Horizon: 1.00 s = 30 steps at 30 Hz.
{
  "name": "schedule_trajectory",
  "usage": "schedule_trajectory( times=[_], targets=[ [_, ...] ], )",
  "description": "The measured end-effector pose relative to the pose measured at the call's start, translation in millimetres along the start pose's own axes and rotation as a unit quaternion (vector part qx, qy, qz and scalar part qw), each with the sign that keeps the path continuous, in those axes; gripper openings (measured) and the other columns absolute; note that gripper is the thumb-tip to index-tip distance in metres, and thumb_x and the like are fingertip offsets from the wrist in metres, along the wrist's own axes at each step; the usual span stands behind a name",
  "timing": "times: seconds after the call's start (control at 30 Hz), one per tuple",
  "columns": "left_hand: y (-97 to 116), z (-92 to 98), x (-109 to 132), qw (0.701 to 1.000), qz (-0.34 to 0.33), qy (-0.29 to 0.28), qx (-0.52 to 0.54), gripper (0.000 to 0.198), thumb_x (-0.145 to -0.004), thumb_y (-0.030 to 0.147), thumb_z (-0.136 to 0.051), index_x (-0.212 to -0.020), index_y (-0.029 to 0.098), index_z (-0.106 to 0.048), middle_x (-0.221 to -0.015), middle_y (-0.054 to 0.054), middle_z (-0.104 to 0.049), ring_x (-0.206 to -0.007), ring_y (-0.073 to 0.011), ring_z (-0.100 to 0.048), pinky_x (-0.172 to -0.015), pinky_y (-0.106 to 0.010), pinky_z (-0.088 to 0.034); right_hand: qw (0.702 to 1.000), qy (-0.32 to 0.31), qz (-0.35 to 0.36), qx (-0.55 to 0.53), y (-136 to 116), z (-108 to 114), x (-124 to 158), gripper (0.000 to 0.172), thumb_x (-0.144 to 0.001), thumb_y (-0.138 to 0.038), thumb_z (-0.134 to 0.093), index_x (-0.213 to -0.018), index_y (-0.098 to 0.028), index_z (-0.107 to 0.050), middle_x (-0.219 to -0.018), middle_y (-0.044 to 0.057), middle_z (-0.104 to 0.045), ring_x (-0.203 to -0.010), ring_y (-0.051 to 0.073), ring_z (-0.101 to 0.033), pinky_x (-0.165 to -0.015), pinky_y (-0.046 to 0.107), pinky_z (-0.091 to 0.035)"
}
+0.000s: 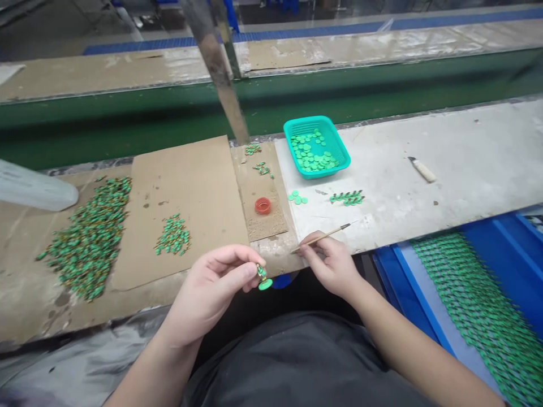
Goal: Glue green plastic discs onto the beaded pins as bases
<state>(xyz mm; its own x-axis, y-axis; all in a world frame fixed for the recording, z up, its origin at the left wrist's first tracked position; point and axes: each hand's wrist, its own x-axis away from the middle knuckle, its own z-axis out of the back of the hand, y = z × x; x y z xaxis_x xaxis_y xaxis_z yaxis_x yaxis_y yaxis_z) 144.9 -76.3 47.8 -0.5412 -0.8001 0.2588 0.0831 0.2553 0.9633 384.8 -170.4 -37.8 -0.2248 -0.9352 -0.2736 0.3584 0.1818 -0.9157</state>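
Between the thumb and fingers of my left hand (216,288) is a small painted figurine (263,277) with a round green base under it. My right hand (328,263) grips a thin wooden paintbrush (322,237), its dark tip pointing up and to the right. Just beyond my hands, a small red cap (262,205) rests on cardboard. Several loose green discs (297,198) lie to its right, and beside them stands a group of figurines on green bases (347,197). A teal basket (345,161) holding many green discs sits farther back.
A large heap of loose figurines (91,237) covers the left, with a smaller pile (173,234) on a cardboard sheet (195,169). A white-handled knife (423,169) lies at right. Below the table edge, a blue tray (500,237) holds rows of figurines. A post (223,85) rises behind.
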Motion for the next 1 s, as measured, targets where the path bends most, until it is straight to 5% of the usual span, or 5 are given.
schedule_trajectory(
  times=[0.17,0.43,0.6,0.8,1.0],
  targets=[
    [-15,-17.5,-28,0.968,-0.095,0.086,-0.218,0.038,-0.085,0.063,-0.092,-0.092,0.026,-0.089,-0.089,-0.005,-0.088,-0.077,-0.0204,-0.080,-0.072,-0.025,-0.065,0.998,0.023,0.027,0.043,-6,15,11,0.014,-0.110,-0.027,-0.069,-0.101,-0.022,-0.079,-0.094,0.007,-0.086,-0.087,0.021,-0.085,-0.085,0.030,-0.069],
    [-34,-127.6,-123,0.929,-0.216,0.064,-0.292,0.036,-0.097,0.055,-0.069,-0.101,0.027,-0.090,-0.108,-0.007,-0.090,-0.096,-0.0246,-0.081,-0.093,-0.038,-0.064,0.990,0.117,0.001,0.084,-6,63,56,0.014,-0.110,-0.024,-0.067,-0.102,-0.022,-0.078,-0.095,0.008,-0.085,-0.084,0.021,-0.083,-0.084,0.031,-0.068],
    [-33,-164.1,-155,0.911,-0.218,0.088,-0.338,0.036,-0.099,0.050,-0.064,-0.106,0.026,-0.090,-0.113,-0.008,-0.089,-0.099,-0.0268,-0.080,-0.097,-0.041,-0.063,0.986,0.140,-0.009,0.087,-4,77,71,0.012,-0.109,-0.023,-0.069,-0.103,-0.021,-0.079,-0.095,0.007,-0.085,-0.083,0.021,-0.081,-0.083,0.032,-0.067],
    [-37,-169.0,-151,0.891,-0.202,0.098,-0.394,0.041,-0.103,0.050,-0.059,-0.114,0.026,-0.091,-0.125,-0.010,-0.090,-0.115,-0.0308,-0.083,-0.103,-0.044,-0.063,0.986,0.145,-0.018,0.081,-6,91,80,0.011,-0.109,-0.022,-0.068,-0.103,-0.022,-0.078,-0.095,0.006,-0.086,-0.084,0.021,-0.083,-0.081,0.032,-0.067],
    [-2,-107.5,-148,0.838,-0.174,0.126,-0.501,0.043,-0.103,0.049,-0.057,-0.119,0.025,-0.089,-0.104,-0.011,-0.089,-0.087,-0.0307,-0.081,-0.084,-0.044,-0.063,0.986,0.161,-0.032,0.032,-17,98,82,0.020,-0.110,-0.020,-0.058,-0.100,-0.024,-0.075,-0.093,0.005,-0.084,-0.086,0.021,-0.082,-0.082,0.033,-0.067]
  ],
)
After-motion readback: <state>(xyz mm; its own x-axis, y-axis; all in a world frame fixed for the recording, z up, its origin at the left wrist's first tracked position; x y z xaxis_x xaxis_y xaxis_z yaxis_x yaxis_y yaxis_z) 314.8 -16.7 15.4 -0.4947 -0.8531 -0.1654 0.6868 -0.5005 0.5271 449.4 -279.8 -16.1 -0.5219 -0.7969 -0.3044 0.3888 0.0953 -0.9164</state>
